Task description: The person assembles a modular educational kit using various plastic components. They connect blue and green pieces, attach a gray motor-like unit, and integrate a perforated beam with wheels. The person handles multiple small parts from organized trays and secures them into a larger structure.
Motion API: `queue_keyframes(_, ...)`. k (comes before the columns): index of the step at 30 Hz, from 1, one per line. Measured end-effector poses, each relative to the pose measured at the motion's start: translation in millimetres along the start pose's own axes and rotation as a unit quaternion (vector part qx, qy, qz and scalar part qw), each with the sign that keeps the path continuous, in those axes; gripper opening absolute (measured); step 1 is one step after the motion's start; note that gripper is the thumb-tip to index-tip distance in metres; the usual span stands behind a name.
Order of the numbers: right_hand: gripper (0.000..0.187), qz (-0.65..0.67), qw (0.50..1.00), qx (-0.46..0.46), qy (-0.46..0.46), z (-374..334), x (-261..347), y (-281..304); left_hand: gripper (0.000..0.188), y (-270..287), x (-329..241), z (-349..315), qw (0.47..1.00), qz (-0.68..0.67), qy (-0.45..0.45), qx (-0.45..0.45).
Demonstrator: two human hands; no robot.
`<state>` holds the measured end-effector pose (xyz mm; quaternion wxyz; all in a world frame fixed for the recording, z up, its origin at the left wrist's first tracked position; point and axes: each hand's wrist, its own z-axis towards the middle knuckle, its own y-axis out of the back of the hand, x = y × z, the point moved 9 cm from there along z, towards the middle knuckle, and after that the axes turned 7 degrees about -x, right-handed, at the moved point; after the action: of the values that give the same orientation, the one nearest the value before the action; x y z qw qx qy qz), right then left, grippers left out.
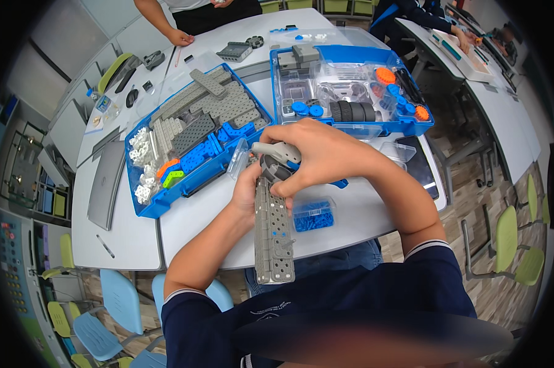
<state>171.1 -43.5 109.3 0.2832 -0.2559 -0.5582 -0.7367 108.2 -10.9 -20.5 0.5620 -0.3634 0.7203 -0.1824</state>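
Observation:
My left hand [246, 184] is closed around the upper end of a long grey assembly of perforated plastic beams [274, 239], whose lower end reaches past the table's front edge. Small blue pins dot its face. Curled over the same end, my right hand [320, 153] grips a rounded light and dark grey plastic piece [277, 151]; its exact kind is unclear. The two hands meet there, hiding how the piece touches the beams. Right of the assembly stands a small clear box full of blue pins [313, 216].
A blue case [160, 205] holds grey beams, white connectors and blue parts. Behind my right hand, another blue case [375, 127] holds wheels and gears. A laptop [107, 184] lies left, a tablet [417, 162] right. A person's hand [180, 38] rests across the table.

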Motion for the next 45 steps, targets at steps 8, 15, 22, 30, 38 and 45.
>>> queue_keyframes(8, 0.052, -0.002, 0.999, -0.031, 0.024, -1.5, 6.5, 3.6, 0.044, -1.6, -15.1, -9.3, 0.999, 0.043, 0.0, -0.002)
queue_keyframes(15, 0.05, 0.003, 1.0, -0.015, 0.005, 2.9, -1.8, 3.7, 0.045, 6.9, -10.6, -3.3, 0.999, 0.017, 0.034, -0.014)
queue_keyframes(22, 0.049, 0.099, 0.993, -0.026, -0.059, 6.5, -26.5, 5.7, 0.041, -0.5, -20.7, -2.2, 1.0, 0.001, 0.009, -0.024)
queue_keyframes(30, 0.036, 0.176, 0.98, -0.051, -0.083, 22.3, -33.5, 24.7, 0.03, -27.2, -44.2, -0.4, 0.994, -0.018, -0.079, -0.068)
queue_keyframes(38, 0.022, 0.183, 0.975, 0.017, -0.121, 51.4, 6.0, 58.5, 0.021, -61.4, -94.3, 11.1, 0.983, -0.117, -0.134, 0.042)
queue_keyframes(45, 0.024, 0.188, 0.975, 0.033, -0.116, 56.8, 3.1, 61.2, 0.021, -69.7, -103.8, 8.5, 0.982, -0.05, -0.181, 0.015)
